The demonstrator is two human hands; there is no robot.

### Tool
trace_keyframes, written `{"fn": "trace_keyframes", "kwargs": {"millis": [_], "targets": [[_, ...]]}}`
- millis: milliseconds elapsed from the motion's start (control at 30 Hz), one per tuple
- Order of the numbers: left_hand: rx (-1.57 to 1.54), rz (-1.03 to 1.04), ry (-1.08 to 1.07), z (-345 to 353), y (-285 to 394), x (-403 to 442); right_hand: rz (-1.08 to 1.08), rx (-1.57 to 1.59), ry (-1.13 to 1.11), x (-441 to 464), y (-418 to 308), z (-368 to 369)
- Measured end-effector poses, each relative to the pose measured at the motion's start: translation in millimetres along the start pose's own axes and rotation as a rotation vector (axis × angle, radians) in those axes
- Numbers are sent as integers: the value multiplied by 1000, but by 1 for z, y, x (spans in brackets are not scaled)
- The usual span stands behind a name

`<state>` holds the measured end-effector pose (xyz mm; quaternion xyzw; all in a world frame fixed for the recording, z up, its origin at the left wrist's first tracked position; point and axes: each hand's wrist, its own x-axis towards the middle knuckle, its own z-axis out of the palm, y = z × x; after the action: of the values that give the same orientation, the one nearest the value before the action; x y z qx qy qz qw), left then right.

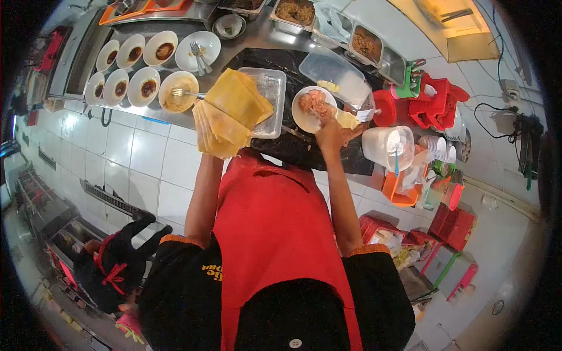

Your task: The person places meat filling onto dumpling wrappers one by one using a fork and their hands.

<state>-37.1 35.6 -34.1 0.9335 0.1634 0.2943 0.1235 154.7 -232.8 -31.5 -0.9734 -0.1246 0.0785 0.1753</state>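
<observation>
A thick stack of thin yellow wrapper sheets (237, 102) fans out over the left side of a clear plastic tray (276, 120). My left hand is beneath that stack, its fingers hidden by the sheets. At the right, my right hand (329, 136) reaches over the near rim of a white bowl (304, 121) of pinkish minced filling (316, 103). Its fingers are bunched at the filling; what they hold, if anything, is too small to make out. A fork (186, 93) rests in a bowl with beige paste (178, 100), left of the sheets.
Several bowls with dark sauce (148, 88) stand at the left, near a plate with forks (198, 51). Metal food pans (366, 44) line the back. A white tub (387, 147) and red baskets (436, 105) are at the right. A co-worker (111, 266) is at lower left.
</observation>
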Motion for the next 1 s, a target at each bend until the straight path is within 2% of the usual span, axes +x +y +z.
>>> {"fn": "trace_keyframes", "kwargs": {"millis": [100,133,167,233,333,400,467,533,633,700,733,800,867,1000], "targets": [[71,42,14,5,-1,-8,47,-45,-53,-3,-8,5],[81,45,23,6,-2,-9,32,-65,-137,0,-5,1],[87,47,26,6,-3,-12,31,-67,-139,-2,-3,-2],[87,49,31,10,-6,-16,-124,-16,-77,-3,-5,-12],[90,51,-2,8,-1,-13,-85,-47,44,-7,-10,7],[139,103,11,-1,6,-1,-103,-115,-44,-11,-10,10],[354,179,361,-7,19,13,-124,-184,-136,-14,-15,3],[354,184,354,-14,26,21,-45,-72,4,-13,-23,-6],[335,196,351,-14,28,21,-149,-120,12,-15,-22,6],[319,202,358,-7,20,15,-107,-114,-23,-16,-18,13],[293,188,217,-3,14,9,-71,-109,-62,-16,-18,12],[265,174,76,-1,13,7,-62,-85,-36,-13,-22,5],[274,226,226,-10,21,16,-57,-60,-13,-14,-23,4],[388,225,267,5,9,7,-154,-74,-46,-17,-14,-3]]}}
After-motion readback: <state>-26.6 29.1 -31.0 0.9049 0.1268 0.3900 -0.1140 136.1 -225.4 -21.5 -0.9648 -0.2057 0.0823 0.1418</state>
